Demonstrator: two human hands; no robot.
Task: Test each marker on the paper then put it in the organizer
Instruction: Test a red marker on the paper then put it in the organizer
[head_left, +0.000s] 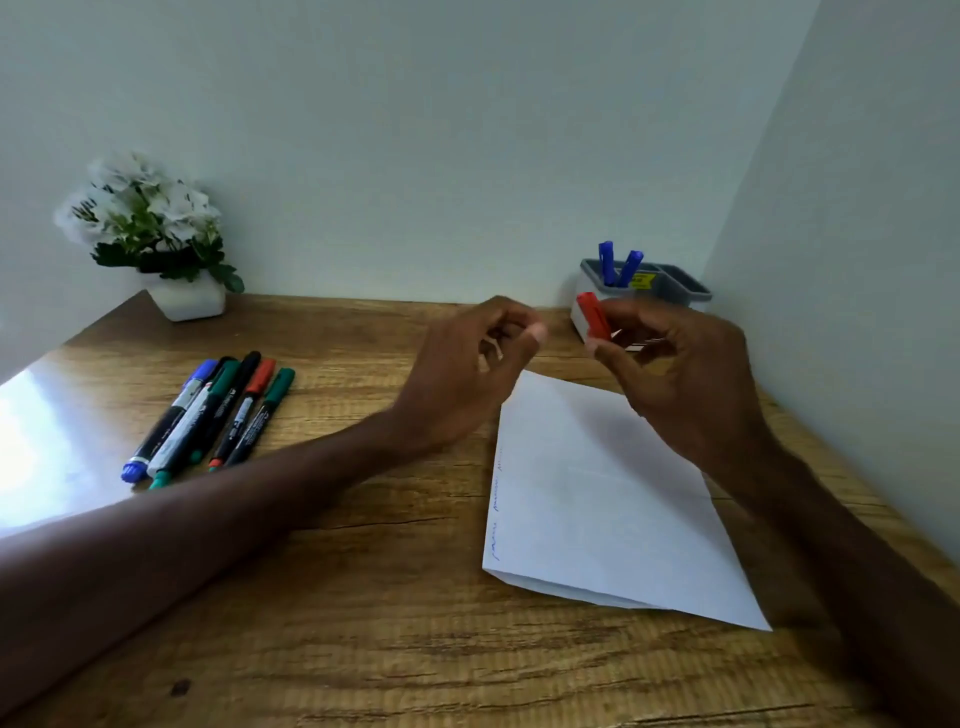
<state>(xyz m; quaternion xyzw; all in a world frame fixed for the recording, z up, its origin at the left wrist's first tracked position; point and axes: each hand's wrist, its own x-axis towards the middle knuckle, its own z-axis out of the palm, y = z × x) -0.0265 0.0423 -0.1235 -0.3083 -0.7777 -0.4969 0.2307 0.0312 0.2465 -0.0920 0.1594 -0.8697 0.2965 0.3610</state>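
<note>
Both hands hover above the far edge of the white sheet of paper (602, 493): the right hand (680, 379) pinches a red-capped marker (594, 316), the left hand (467, 374) is curled, its contents unclear. Light, rigid, smooth plastic — likely best gripped mid-barrel. The grey plastic organizer (680, 288) stands beyond the paper; six markers (218, 410) lie on the wooden bench (363, 597) left of it.

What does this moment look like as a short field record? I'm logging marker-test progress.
right hand: holds red-capped marker
left hand: curled, contents unclear
organizer: two blue markers upright
paper: faint blue scribbles on left edge
loose markers: five or six, left on table
flower pot: back left
</note>
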